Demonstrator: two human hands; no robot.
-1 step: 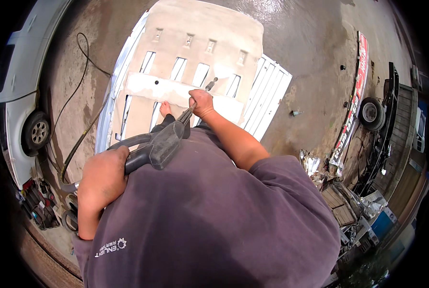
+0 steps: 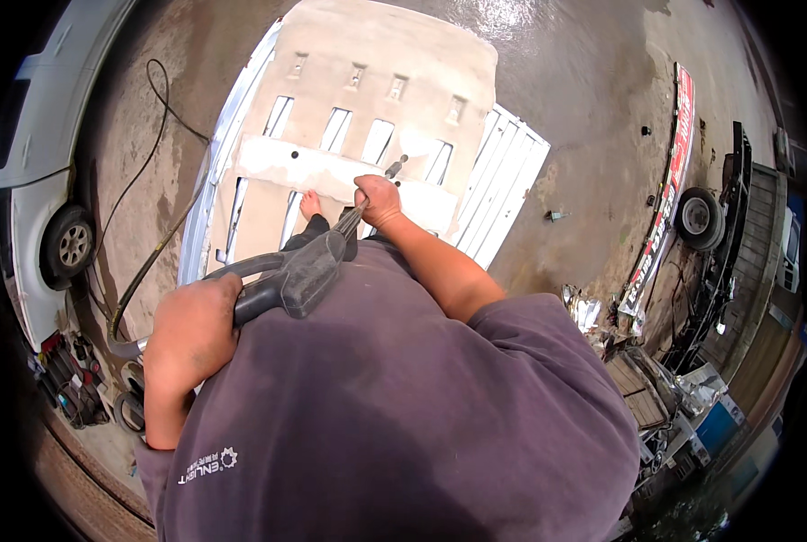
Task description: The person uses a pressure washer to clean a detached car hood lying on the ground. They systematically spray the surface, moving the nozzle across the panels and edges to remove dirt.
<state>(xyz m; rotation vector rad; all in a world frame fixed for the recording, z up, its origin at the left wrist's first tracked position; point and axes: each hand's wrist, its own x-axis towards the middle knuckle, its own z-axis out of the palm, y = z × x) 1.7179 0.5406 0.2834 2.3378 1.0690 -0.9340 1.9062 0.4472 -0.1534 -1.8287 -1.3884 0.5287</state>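
Now both hands grip the spray gun [image 2: 286, 280], left hand [image 2: 191, 325] rear, right hand [image 2: 378, 200] forward, nozzle pointing up-right

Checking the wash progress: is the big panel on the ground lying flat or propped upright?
Lying flat. The pale slotted panel rests face-up on the wet concrete floor, seen from above, beneath the spray gun.

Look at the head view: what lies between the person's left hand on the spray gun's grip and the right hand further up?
In the head view, the spray gun body and its thin metal lance span from the left hand to the right hand.
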